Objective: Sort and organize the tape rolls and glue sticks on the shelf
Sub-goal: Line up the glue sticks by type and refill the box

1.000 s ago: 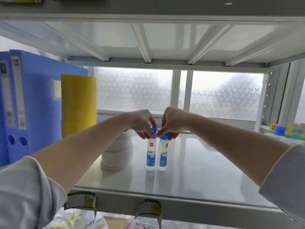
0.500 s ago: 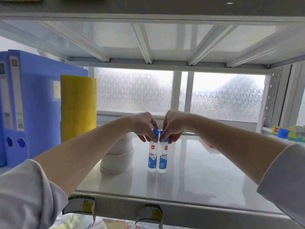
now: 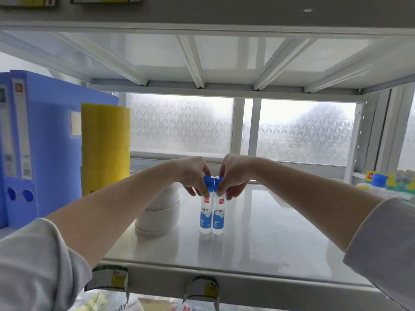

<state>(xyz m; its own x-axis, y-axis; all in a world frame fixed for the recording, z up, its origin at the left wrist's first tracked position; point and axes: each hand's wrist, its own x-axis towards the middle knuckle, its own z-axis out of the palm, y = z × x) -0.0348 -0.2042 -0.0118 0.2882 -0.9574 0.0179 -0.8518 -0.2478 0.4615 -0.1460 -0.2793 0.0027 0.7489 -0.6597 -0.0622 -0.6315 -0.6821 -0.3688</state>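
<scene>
Left of the two glue sticks, a yellow tape stack [image 3: 105,149] and white tape rolls [image 3: 160,217] are seen. The left glue stick [image 3: 205,212], labelled "Liquid Glue", is pinched at its blue cap by the left hand [image 3: 194,176]; the right glue stick [image 3: 218,213], touching it, is pinched likewise by the right hand [image 3: 233,175].

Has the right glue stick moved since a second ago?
Yes. The right glue stick has closed its gap to the left glue stick, shifting left toward the white tape stack.

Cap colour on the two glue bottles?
Blue caps on both, clearest in the head view.
</scene>
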